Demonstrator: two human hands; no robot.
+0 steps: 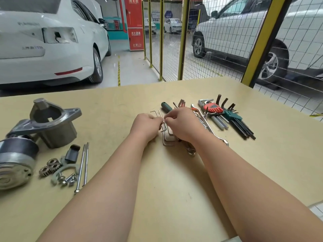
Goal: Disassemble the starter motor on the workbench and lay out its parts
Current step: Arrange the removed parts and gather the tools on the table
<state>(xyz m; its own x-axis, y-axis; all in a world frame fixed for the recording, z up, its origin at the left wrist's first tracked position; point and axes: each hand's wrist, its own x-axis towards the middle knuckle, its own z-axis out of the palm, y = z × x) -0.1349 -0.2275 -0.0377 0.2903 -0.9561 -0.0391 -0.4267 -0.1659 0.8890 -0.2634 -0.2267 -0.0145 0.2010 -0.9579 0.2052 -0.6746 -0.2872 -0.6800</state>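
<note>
Left grip (146, 127) and right grip (183, 125) meet fingertip to fingertip near the middle of the surface (174, 198). Both pinch a thin silver hex key (164, 122) that rises from a loose cluster of hex keys (168, 139) lying under the hands. Just behind the right grip sits a green-handled screwdriver (165, 107). Beside that wrist a long chrome wrench (212, 131) runs diagonally. Further right lie two hex key sets, one in a red holder (213, 109), one in a green holder (233, 115).

The starter motor is well off to the left, already apart. Its nose housing (52, 123) stands at the back, and the motor body (15, 159) lies just in front of it by the edge. Near them sit a cluster of small gears (49, 168), a black rubber block (72, 153), a few short bolts (68, 180) and two long through bolts (83, 165) side by side.
</note>
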